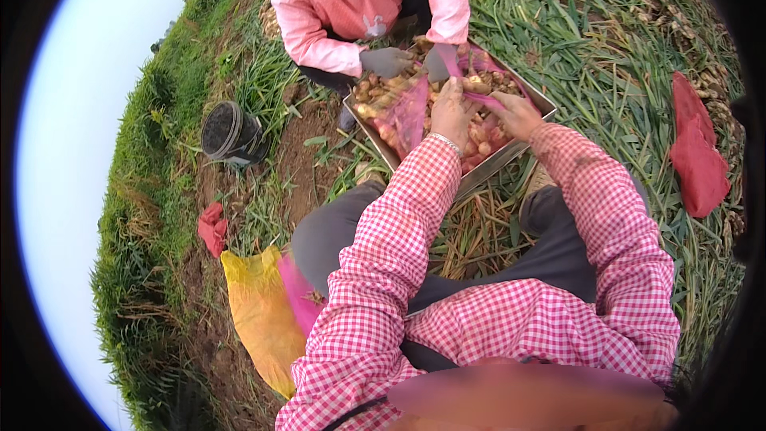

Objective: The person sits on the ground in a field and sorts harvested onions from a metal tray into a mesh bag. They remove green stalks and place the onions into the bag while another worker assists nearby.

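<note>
A square metal-rimmed box (492, 165) holds ginger rhizomes (483, 139) within pink mesh netting (402, 123). Over its middle, my left hand (453, 112) is at the gathered netting, its fingers near a ginger piece. My right hand (516, 114) pinches a strip of the pink mesh between thumb and fingers, to the right of my left hand. Across the box, a co-worker's gloved hand (440, 63) is at the upper end of the pink mesh, and their other gloved hand (388, 62) rests over the ginger at the box's left corner.
A co-worker (359, 6) in a yellow cap crouches opposite. A black bucket (230, 134) stands left. A yellow mesh sack (263, 311), pink mesh (299, 293) and a red cloth-like bag (212, 229) lie lower left. Red netting (699, 152) lies right on cut stalks (598, 72).
</note>
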`<state>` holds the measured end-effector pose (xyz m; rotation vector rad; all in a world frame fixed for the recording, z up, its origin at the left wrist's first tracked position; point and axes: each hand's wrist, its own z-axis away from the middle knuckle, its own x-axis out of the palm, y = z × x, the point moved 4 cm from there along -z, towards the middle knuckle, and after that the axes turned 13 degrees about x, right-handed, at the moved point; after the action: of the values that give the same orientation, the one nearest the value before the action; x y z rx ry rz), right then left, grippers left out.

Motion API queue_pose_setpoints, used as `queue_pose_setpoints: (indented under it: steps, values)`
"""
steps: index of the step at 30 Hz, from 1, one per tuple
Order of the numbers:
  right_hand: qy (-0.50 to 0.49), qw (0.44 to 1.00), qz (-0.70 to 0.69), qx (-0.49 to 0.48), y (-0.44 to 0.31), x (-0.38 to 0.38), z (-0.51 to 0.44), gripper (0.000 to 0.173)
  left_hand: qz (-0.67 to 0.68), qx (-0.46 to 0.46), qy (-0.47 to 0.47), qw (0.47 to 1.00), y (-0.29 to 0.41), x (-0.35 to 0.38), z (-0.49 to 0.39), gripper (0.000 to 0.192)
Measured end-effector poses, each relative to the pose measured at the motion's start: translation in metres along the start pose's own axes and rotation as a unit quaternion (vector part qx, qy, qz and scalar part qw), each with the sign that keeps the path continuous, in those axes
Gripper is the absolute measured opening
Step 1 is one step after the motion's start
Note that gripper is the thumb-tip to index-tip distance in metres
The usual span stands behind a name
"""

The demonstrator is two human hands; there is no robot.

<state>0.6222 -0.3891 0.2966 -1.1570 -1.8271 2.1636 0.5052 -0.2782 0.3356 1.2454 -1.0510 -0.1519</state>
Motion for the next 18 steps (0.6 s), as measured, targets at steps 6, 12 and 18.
queue_pose_setpoints:
  steps: [6,12,18]
  values:
    - [-0.04,0.987,-0.13,0.087,0.02,-0.006,-0.006,0.038,-0.212,0.048,0.007,0.976,0.084,-0.056,0.007,0.042]
    - [-0.072,0.965,-0.221,0.119,0.014,-0.002,-0.007,0.043,-0.392,0.02,0.181,0.902,0.176,-0.231,0.011,0.048]
    - [-0.04,0.962,-0.223,0.154,0.011,0.004,-0.009,0.04,-0.786,-0.146,-0.03,0.6,0.088,-0.325,0.043,0.058]
